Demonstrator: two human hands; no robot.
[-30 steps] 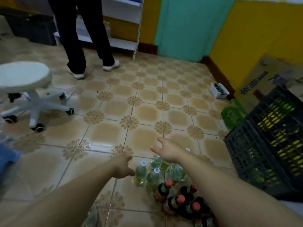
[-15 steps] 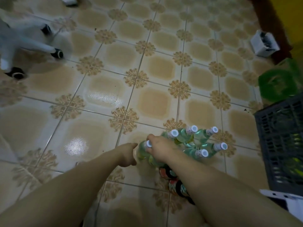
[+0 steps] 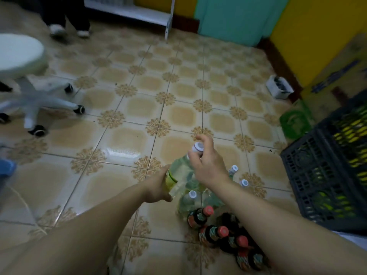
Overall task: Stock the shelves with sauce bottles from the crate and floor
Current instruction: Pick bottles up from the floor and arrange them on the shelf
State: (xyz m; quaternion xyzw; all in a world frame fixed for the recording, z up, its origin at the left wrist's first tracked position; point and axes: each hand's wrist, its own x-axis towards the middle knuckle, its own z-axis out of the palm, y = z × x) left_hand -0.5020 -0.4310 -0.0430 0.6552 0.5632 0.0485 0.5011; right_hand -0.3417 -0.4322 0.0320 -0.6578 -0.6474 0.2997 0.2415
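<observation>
Pick-up step: the left hand (image 3: 158, 187) wraps the body of a white-capped clear bottle (image 3: 180, 171) and the right hand (image 3: 208, 165) pinches its neck. The bottle is tilted over the floor bottles (image 3: 208, 219). Next, likely, carry it to the white shelf (image 3: 139, 14) at 11 o'clock — the crate (image 3: 327, 175) sits at 3.

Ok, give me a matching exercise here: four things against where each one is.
Things: 1 clear bottle; 2 red-capped bottles; 3 crate; 4 stool.
Places: A far left; B right edge; C gripped by left hand and right hand; D floor, nearest the camera.
Pairs: 1-C; 2-D; 3-B; 4-A.
</observation>
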